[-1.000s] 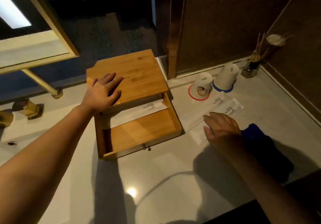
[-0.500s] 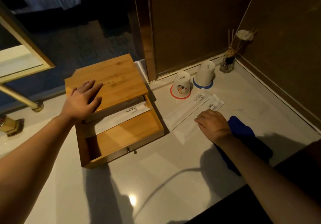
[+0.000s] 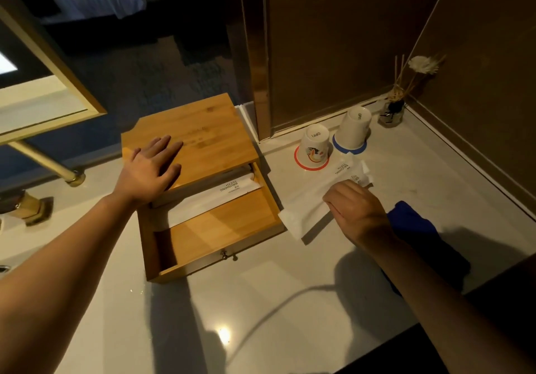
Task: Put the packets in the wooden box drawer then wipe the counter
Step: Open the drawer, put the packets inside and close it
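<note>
Bamboo box is being steadied by the flat, relaxed left hand — its drawer open, one packet inside. The right hand is pinching two counter packets — next, carrying them leftward into the drawer.

box: on the counter, left of centre, by the far edge.
drawer: pulled out of the box toward the near side.
packet in drawer: lies across the drawer's far part, partly under the box top.
left hand: flat on the box top, near-left corner.
packets: on the counter, just right of the drawer.
right hand: on the packets' right part.
cloth: right of the right hand, partly under the forearm.
cups: upside down, beyond the packets, side by side.
diffuser: in the far right corner, right of the cups.
</note>
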`<state>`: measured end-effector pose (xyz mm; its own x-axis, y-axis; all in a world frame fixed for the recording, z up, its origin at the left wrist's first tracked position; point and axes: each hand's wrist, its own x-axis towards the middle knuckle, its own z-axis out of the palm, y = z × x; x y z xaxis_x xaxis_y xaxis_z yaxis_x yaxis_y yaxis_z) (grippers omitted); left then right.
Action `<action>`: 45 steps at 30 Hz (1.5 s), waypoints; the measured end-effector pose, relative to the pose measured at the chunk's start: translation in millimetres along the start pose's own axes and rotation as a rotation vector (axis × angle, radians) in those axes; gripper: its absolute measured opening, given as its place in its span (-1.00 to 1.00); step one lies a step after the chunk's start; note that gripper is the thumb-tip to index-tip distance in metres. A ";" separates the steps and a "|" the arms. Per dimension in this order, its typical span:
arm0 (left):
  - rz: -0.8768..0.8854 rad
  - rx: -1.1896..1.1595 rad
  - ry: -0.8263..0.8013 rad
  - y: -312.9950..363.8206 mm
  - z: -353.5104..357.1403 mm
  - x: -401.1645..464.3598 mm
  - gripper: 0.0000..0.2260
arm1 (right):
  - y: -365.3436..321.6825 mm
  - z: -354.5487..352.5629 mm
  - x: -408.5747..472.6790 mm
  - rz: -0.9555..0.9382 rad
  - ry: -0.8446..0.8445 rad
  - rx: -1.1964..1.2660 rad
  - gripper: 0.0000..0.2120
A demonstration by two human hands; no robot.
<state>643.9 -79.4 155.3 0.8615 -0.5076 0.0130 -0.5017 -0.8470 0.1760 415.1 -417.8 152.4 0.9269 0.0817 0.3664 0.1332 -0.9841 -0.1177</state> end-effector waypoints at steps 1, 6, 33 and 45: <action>0.001 0.001 0.002 0.3 0.0 0.1 -0.46 | -5.4 -6.2 4.7 -0.031 0.076 -0.006 -0.91; -0.003 -0.002 0.005 1.7 -1.3 0.2 -0.47 | -45.3 -34.3 37.1 -0.155 0.291 0.055 -0.74; 0.020 -0.048 0.062 -4.2 1.9 0.1 -0.53 | -176.2 43.4 97.4 -0.071 -0.537 0.201 -0.71; 0.018 -0.054 0.062 -3.2 1.3 -0.7 -0.51 | -180.8 38.2 86.4 -0.286 -0.911 0.163 -0.46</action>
<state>644.8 -76.5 153.5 0.8565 -0.5103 0.0774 -0.5135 -0.8273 0.2279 484.4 -226.8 170.1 0.7592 0.4736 -0.4464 0.3797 -0.8794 -0.2872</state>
